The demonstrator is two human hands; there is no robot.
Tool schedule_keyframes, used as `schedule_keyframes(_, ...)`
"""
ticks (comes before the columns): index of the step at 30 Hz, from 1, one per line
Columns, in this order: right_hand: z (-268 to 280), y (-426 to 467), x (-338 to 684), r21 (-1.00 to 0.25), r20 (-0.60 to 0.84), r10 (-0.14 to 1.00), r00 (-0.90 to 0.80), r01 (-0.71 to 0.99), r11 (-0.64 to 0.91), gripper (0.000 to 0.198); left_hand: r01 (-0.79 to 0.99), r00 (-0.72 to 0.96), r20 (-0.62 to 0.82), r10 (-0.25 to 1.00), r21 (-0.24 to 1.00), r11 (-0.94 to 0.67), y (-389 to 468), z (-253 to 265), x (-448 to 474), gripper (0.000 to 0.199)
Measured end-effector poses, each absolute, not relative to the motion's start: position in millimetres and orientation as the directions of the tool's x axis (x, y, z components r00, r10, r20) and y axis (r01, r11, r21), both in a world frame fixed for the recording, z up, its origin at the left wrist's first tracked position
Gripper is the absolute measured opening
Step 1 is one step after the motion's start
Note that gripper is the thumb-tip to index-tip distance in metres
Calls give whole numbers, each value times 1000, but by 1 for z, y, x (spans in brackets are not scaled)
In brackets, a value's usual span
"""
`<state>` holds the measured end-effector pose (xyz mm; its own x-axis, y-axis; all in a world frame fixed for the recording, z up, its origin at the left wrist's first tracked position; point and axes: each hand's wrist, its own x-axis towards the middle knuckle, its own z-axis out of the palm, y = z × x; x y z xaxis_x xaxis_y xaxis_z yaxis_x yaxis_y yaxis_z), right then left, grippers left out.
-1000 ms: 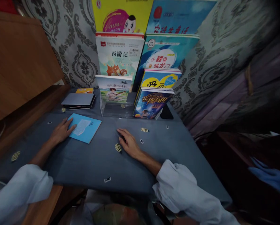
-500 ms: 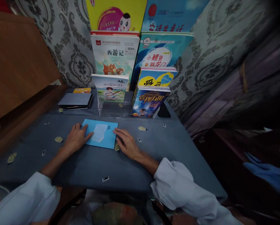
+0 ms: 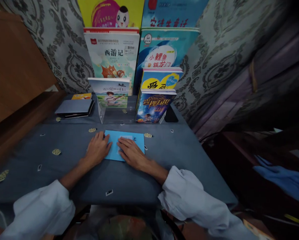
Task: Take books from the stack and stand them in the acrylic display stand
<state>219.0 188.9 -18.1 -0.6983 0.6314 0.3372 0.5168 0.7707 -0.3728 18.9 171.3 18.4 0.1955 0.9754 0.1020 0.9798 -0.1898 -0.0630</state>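
A thin bright-blue booklet [image 3: 139, 142] lies flat on the cloth-covered table, with a pale printed panel on its cover. My left hand [image 3: 98, 148] rests at the booklet's left edge, fingertips touching it, fingers stretched out. Across the middle of the cover lies my right hand [image 3: 131, 153], palm down and fingers extended, hiding most of the pale panel. Neither hand grips the booklet. Just behind it stands a clear acrylic book stand [image 3: 116, 116] with several books, including a small white-topped book [image 3: 113, 93] and a dark-blue book [image 3: 154, 106].
A dark wallet-like folder [image 3: 74, 107] and an orange item [image 3: 81, 96] lie at the back left. Beside the stand is a black phone-like object [image 3: 171, 115]. A wooden panel [image 3: 16, 66] rises on the left. The grey tablecloth [image 3: 189, 166] extends right, towards a blue cloth [image 3: 284, 180].
The booklet has slid right. My right hand has moved from its right edge onto the middle of the cover. My left hand has shifted right along with it. The view has shifted slightly.
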Motion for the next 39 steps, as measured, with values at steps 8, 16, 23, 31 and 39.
schedule_keyframes(8, -20, 188, 218, -335, 290, 637, -714, 548, 766, 42, 965, 255, 246, 935, -9, -261, 176, -13, 10, 43)
schedule_keyframes(16, -22, 188, 218, -342, 291, 648, -704, 556, 758, 43, 961, 260, 273, 926, 23, -277, 197, -20, 6, 50)
schedule_keyframes(23, -14, 192, 211, -348, 217, 654, -724, 569, 745, 49, 948, 278, 315, 908, 61, -311, 202, -28, 5, 49)
schedule_keyframes(31, -6, 210, 184, -330, 131, 680, -722, 615, 716, 58, 944, 286, 338, 897, 60, -324, 203, -38, 2, 47)
schedule_keyframes(39, -12, 213, 201, -348, 150, 749, -646, 674, 651, 68, 946, 295, 363, 884, 17, -324, 204, -39, 2, 48)
